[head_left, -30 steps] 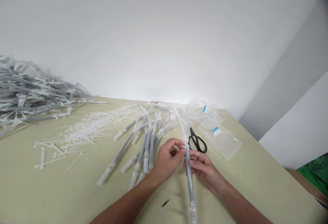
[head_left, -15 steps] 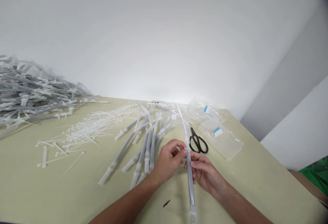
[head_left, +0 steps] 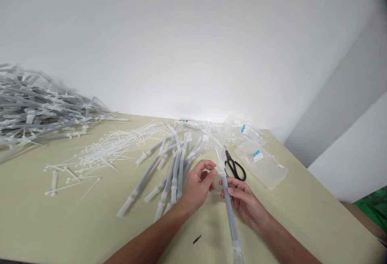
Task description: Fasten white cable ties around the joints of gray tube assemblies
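Note:
My right hand (head_left: 246, 203) has its fingers and thumb closed around a long grey tube (head_left: 230, 211). A clear, softer sleeve (head_left: 218, 153) covers the tube's far part, with a whitish band at the joint. At the near end sits a translucent white fitting (head_left: 237, 252), partly cut off by the frame. Just left of the joint is my left hand (head_left: 198, 183), its thumb and index fingertips drawn together in a pinch. Whatever thin thing lies between them is too small to make out. Behind the tube lie black-handled scissors (head_left: 235, 167).
Several similar tubes with fittings (head_left: 163, 187) lie left of my hands. Beyond them are loose white cable ties (head_left: 105, 149) and a big heap of grey tubes (head_left: 39, 107). Clear plastic bags (head_left: 266, 167) with blue labels lie at right. A small dark mark (head_left: 196, 239) shows near the front.
My left fingers have drawn slightly left, away from the tube's joint. The tube's near end has swung to the right, still in my right hand.

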Tool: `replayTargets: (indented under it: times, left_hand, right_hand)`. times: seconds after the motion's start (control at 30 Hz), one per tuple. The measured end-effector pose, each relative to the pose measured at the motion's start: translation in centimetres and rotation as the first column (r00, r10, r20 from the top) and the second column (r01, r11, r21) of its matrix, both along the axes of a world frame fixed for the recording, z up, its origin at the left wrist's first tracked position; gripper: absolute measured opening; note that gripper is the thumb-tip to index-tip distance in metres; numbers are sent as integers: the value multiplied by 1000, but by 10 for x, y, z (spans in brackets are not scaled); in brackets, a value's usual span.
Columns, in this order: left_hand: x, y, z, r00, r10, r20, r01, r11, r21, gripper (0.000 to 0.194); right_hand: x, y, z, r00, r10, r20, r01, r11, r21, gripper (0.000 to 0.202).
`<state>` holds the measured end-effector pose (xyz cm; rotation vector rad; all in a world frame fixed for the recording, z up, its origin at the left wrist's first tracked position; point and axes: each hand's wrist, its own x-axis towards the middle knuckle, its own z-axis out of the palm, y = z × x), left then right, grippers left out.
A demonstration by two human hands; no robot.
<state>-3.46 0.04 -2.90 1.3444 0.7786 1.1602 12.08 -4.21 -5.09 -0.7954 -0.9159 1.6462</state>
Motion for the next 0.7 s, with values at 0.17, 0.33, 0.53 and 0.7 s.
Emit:
replayTargets:
  times: [0.17,0.33,0.53,0.7]
  left_hand:
    - [-5,-1,2,975,102,-197,-71,985,155,22]
    - [-7,-4,7,944,190,-269,-83,928,363,13]
    - [-6,-4,5,953,189,-236,-93,926,365,14]
    - [-5,-3,2,967,185,-174,-120,937,329,13]
  right_hand:
    - [0,-2,-2,997,58,60,-61,997,49,20]
    - [-1,-1,-6,985,126,114,-139,984,112,24]
    - [0,-1,-8,979,153,133,-169,978,120,26]
    - [1,0,-11,975,161,152,-182,974,135,28]
